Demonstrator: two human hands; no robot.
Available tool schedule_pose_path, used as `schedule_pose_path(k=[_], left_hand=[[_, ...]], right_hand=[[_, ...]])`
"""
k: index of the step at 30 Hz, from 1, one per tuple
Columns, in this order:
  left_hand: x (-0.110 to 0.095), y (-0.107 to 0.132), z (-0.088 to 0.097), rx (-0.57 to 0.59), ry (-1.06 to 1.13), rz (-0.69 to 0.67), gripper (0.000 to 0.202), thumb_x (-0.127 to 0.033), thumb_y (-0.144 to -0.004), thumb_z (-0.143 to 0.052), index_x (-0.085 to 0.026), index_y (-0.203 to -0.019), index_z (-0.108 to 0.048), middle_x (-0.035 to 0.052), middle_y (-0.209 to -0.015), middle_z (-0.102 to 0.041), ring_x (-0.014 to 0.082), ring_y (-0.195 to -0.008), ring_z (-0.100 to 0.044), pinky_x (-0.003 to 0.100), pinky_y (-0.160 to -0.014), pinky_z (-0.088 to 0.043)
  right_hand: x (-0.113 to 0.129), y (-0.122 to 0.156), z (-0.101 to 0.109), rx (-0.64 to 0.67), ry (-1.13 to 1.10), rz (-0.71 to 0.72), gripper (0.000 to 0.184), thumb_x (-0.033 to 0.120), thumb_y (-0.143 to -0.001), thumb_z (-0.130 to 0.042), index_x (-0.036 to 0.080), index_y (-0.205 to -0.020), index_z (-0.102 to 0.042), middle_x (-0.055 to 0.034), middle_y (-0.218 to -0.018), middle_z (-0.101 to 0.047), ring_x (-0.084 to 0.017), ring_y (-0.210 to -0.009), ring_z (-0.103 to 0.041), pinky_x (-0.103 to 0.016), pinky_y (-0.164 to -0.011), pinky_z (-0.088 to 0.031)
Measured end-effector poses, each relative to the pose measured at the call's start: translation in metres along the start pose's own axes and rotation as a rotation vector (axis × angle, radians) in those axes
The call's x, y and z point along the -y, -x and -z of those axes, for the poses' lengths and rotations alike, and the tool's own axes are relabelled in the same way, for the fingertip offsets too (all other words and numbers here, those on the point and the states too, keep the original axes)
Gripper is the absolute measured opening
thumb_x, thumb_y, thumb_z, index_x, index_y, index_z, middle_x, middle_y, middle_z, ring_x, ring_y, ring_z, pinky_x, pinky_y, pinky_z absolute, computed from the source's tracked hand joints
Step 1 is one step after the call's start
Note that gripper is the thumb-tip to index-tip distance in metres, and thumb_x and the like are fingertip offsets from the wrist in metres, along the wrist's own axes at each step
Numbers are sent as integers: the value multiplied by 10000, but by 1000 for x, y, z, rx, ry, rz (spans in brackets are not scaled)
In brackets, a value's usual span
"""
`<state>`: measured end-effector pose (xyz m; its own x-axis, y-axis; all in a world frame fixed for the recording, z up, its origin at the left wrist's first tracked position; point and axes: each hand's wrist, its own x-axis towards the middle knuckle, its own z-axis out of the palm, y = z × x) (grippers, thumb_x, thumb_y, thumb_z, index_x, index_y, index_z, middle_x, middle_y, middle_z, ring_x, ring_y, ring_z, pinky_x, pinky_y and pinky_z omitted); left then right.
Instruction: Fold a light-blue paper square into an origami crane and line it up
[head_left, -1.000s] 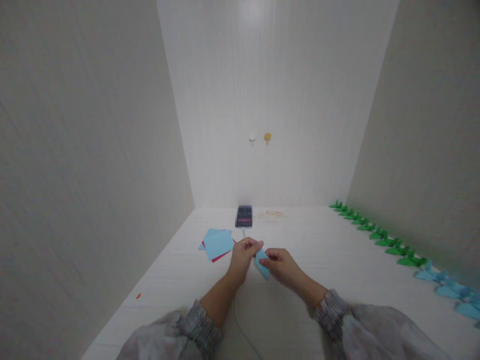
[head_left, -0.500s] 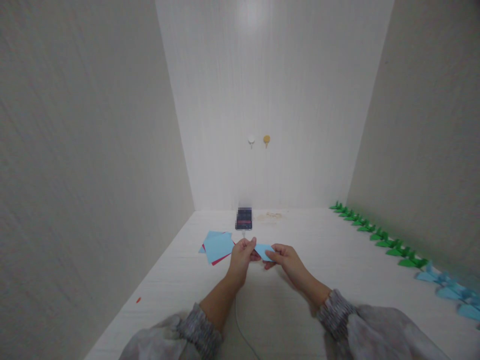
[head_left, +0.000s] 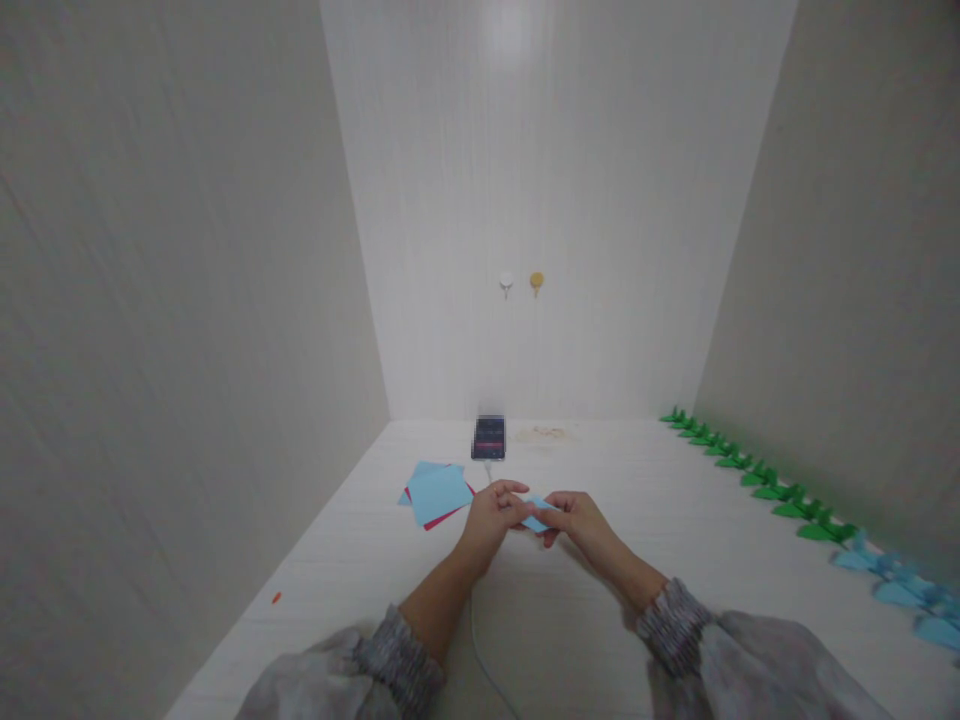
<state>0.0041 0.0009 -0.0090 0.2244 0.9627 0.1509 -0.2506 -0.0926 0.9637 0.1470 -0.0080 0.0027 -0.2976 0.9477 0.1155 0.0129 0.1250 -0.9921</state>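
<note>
A small folded light blue paper [head_left: 537, 514] is held just above the white table [head_left: 675, 520], pinched between both hands. My left hand [head_left: 491, 517] grips its left end with closed fingers, and my right hand [head_left: 581, 520] grips its right end the same way. Most of the paper is hidden by my fingers. Both hands are close together near the table's middle.
A stack of blue and red paper sheets [head_left: 436, 492] lies left of the hands. A phone [head_left: 489, 438] with a cable [head_left: 480, 650] stands behind them. Folded green shapes [head_left: 757, 478] and blue shapes [head_left: 900, 590] line the right wall. Walls close in on three sides.
The folded blue paper turned from hanging tilted to lying level between the hands. Both hands then closed further over it, so less of it shows.
</note>
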Motion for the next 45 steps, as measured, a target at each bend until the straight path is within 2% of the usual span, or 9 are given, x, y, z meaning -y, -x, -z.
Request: schedule_pose_path(k=[4,12,18,22,27,32,38,42,45], left_hand=[[-1,-3,2,-33,20,-46,369,-263,-533,-651,-123,-836,-495,-36,-490,-528,71,-442,-483,189,-473,-381],[0,-5,7,-103,25,-40,380,-250,-483,-678,-134,-783,-476,-55,-465,-509,71,-427,-481,189,-465,-378],[6,-4,5,19,-30,88,396,-238,-410,-705,-114,-744,-534,5,-589,-581,96,-483,-522,220,-503,-402],[7,-3,5,15,-64,105,309,-272,-422,-696,-102,-636,-554,15,-559,-587,101,-480,-523,230,-518,-413],[5,-3,5,14,-58,104,289,-306,-465,-679,-91,-621,-564,23,-553,-589,100,-486,-527,225,-518,-422],[4,-3,3,6,-54,120,304,-328,-467,-678,-80,-612,-581,31,-553,-590,103,-488,-529,234,-523,-439],[4,-4,8,-52,-46,142,298,-322,-465,-680,-77,-605,-585,24,-535,-580,104,-476,-526,249,-530,-448],[6,-4,9,-42,-44,142,283,-317,-490,-666,-80,-613,-572,24,-547,-580,104,-484,-527,246,-533,-447],[7,-5,6,-31,-71,145,277,-323,-489,-662,-88,-590,-555,16,-532,-573,101,-473,-518,235,-508,-435]], right_hand=[[-2,-2,2,-60,24,5,226,333,-598,-578,107,-586,-588,-9,-505,-598,-107,-420,-518,-221,-477,-398],[-2,-6,8,-203,-91,-41,228,335,-558,-613,111,-573,-574,-24,-505,-599,-116,-426,-533,-236,-480,-420],[0,-4,6,-123,-77,-32,213,321,-560,-611,112,-565,-571,-21,-494,-601,-127,-437,-545,-241,-490,-423],[-1,-4,6,-90,-48,-9,224,335,-575,-600,112,-587,-582,-23,-516,-612,-126,-451,-549,-239,-498,-420],[-4,-5,8,-129,9,37,285,382,-626,-553,104,-576,-592,-26,-488,-600,-113,-449,-536,-219,-494,-405],[-6,-6,7,-165,11,26,349,450,-608,-542,107,-550,-574,-27,-461,-585,-119,-423,-529,-227,-474,-406],[-1,-8,12,-304,-59,54,421,533,-622,-481,121,-576,-552,-45,-528,-587,-108,-410,-512,-236,-461,-406],[-1,-7,10,-229,29,116,339,453,-655,-500,125,-689,-573,-11,-520,-553,-102,-457,-496,-218,-479,-393],[-7,-7,6,-168,182,113,241,374,-620,-557,134,-639,-574,22,-466,-502,-89,-434,-450,-199,-445,-352]])
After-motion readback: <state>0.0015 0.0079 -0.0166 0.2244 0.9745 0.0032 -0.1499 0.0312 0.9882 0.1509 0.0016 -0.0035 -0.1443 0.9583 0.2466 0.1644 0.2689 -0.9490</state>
